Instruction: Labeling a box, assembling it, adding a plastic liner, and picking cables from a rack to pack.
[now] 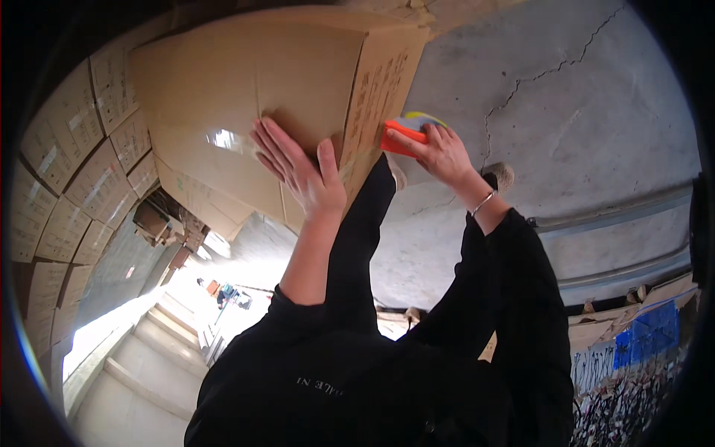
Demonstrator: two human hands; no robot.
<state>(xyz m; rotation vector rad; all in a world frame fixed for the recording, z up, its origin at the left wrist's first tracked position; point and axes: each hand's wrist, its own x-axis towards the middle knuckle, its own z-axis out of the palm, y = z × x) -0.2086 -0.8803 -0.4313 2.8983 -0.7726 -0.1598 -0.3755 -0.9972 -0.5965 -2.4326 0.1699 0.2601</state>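
Note:
A large cardboard box (246, 67) stands in front of me, with a shiny strip of clear tape (225, 139) across its top. My left hand (304, 173) lies on that top face near the right edge, fingers stretched out and thumb apart. In my right hand (447, 156) is an orange tape dispenser (402, 140), gripped with the fingers wrapped round it. A yellow-edged roll shows at its upper side. The dispenser's front is at the box's printed right side; whether it presses on the cardboard I cannot tell.
Stacked cardboard boxes (97, 182) line the left. The grey concrete floor (566, 134) on the right has a long crack. My shoe (503, 176) is beside my right forearm. At the lower right are a blue sheet (646, 334) and many small dark items.

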